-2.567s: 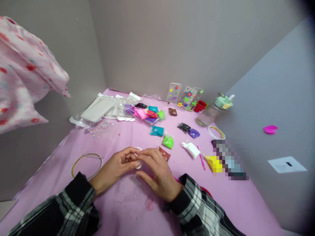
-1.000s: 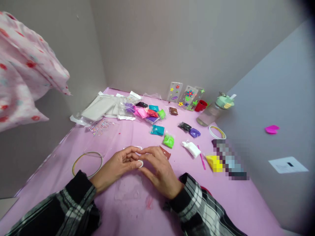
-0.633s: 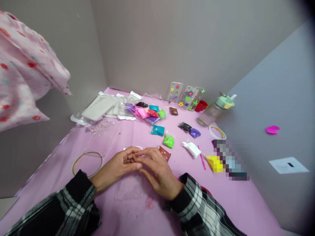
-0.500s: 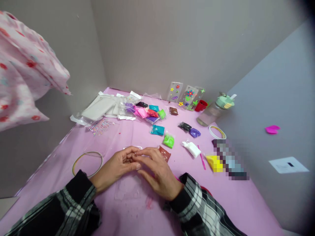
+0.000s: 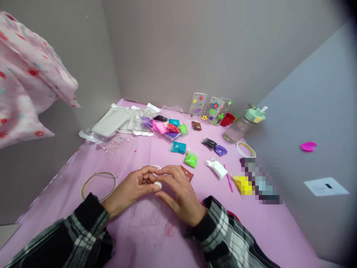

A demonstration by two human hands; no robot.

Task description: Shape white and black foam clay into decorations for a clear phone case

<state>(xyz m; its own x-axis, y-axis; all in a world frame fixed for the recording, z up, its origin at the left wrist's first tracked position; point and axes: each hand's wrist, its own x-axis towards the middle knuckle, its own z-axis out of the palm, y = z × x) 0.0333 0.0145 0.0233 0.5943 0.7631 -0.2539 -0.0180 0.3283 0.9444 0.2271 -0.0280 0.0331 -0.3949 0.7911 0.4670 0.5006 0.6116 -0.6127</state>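
A small white piece (image 5: 157,184) shows between the fingertips of both hands at the middle of the view. My left hand (image 5: 139,183) is closed, holding the piece between thumb and curled fingers. On the other side of it my right hand (image 5: 180,195) has its thumb and fingers apart around the piece, fingertips meeting the left hand's. Beneath the hands a clear phone case (image 5: 145,216) lies on the pink table (image 5: 156,249). A brown clay packet (image 5: 187,173) is partly hidden behind my right hand.
Clay packets, such as green (image 5: 191,159) and white (image 5: 217,169), lie beyond the hands. A tape ring (image 5: 84,186) is left. Decorated cases (image 5: 214,108), a red cup (image 5: 228,119) and a bottle (image 5: 237,128) stand at the back. A pink tool (image 5: 228,178) lies right.
The white piece has come into view between the fingertips. My right fingers have shifted slightly and lifted off the left thumb.
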